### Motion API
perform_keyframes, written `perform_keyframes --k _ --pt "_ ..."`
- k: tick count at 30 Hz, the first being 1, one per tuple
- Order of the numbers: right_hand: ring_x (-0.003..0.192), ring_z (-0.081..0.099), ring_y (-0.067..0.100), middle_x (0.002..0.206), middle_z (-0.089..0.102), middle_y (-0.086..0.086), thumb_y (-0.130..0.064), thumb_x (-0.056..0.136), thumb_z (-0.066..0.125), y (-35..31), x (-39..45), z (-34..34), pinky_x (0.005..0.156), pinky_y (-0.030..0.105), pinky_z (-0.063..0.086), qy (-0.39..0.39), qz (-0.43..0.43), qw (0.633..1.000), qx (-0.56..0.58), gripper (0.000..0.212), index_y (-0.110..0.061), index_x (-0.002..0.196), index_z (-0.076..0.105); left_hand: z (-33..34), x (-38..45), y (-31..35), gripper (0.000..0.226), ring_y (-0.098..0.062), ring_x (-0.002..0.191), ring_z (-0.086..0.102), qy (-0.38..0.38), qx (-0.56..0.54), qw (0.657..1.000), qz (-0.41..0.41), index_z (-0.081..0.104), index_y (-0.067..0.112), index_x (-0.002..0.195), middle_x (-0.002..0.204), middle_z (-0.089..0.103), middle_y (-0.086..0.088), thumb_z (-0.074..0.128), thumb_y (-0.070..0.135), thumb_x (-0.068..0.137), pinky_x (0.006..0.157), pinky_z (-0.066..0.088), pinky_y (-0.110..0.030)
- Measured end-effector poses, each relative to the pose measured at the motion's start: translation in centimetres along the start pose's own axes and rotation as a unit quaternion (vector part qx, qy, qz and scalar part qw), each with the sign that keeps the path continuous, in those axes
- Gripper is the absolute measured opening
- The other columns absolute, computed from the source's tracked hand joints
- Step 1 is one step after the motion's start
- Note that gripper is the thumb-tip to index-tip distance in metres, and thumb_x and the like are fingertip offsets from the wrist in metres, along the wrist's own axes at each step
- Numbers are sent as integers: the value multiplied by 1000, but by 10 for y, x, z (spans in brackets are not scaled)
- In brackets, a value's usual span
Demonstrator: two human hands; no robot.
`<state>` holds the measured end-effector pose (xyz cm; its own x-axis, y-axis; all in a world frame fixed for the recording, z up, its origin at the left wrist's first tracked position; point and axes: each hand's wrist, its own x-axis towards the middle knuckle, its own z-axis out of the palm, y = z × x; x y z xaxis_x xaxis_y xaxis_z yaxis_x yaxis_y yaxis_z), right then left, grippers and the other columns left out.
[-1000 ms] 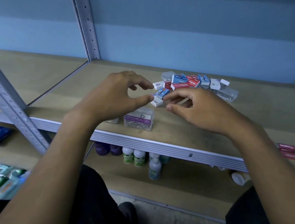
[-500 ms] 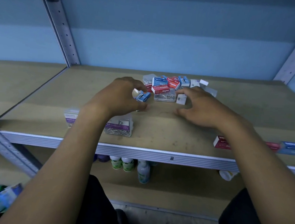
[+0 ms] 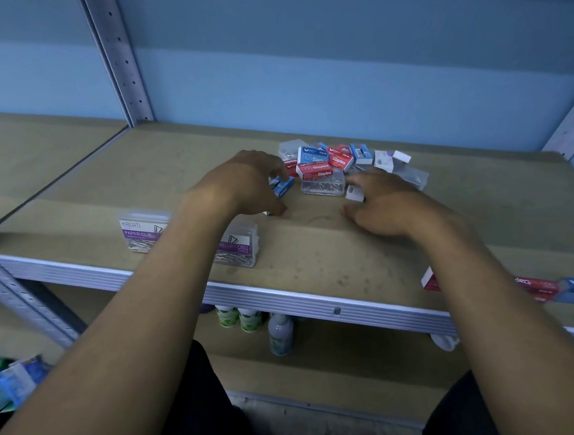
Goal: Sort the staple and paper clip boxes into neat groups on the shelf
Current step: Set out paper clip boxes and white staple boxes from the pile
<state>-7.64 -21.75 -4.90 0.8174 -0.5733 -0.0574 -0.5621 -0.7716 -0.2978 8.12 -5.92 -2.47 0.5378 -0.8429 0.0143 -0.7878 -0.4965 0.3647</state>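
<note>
Two clear plastic paper clip boxes with purple labels (image 3: 238, 246) sit near the left hand (image 3: 243, 183). Three small bottles (image 3: 253, 324) stand below.

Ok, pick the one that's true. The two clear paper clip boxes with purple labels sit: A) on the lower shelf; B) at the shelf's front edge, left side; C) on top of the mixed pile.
B: both purple-labelled paper clip boxes stand near the shelf's front edge, partly behind the left forearm.

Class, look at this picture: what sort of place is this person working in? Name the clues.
Probably a stationery stockroom or shop storage. Clues: bare metal racking with a perforated upright, a pile of staple boxes and paper clip boxes on the shelf, small bottles below.
</note>
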Motion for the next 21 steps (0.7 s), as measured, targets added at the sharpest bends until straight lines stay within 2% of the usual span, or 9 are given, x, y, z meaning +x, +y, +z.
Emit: perform_keyframes --k 4,6,9,12,16,21 --pt "122 54 25 141 52 1 -28 88 54 -1 0 -2 99 35 48 -3 1 1000 -15 49 -29 137 56 1 -2 1 60 -14 108 48 4 0 1000 6 61 30 129 136 54 2 84 26 74 80 38 -26" --pt "117 56 26 136 56 3 -20 87 51 -1 -2 -2 96 34 50 -2 -4 1000 -20 46 -27 131 61 2 -3 1 60 -15 110 49 7 -2 1000 9 61 30 129 136 54 2 85 26 73 80 38 -25" --pt "113 58 28 131 58 5 -20 89 49 -2 -6 -4 95 34 51 2 -14 1000 -28 39 -26 124 64 3 -6 3 60 -16 110 51 12 -10 1000 18 62 29 127 133 56 2 86 25 72 80 39 -24" --pt "108 58 27 125 58 9 -21 90 57 -2 -13 -8 87 31 48 15 -19 999 -37 22 -26 109 67 4 -9 7 54 -12 104 48 21 -22 999 36 64 28 122 127 59 2 85 23 73 79 39 -23" --pt "109 57 21 126 60 4 -17 86 65 -2 -24 -10 90 26 46 31 -24 999 -16 35 -28 118 71 4 -12 16 40 -9 100 50 43 -36 997 60 68 24 116 120 62 5 79 25 78 72 37 -17" --pt "102 58 14 118 62 -2 -21 83 75 -1 -31 -10 81 23 45 40 -17 999 10 28 -30 109 73 11 -15 27 19 -7 94 55 53 -54 995 66 77 21 99 108 67 6 73 28 81 75 38 -18"
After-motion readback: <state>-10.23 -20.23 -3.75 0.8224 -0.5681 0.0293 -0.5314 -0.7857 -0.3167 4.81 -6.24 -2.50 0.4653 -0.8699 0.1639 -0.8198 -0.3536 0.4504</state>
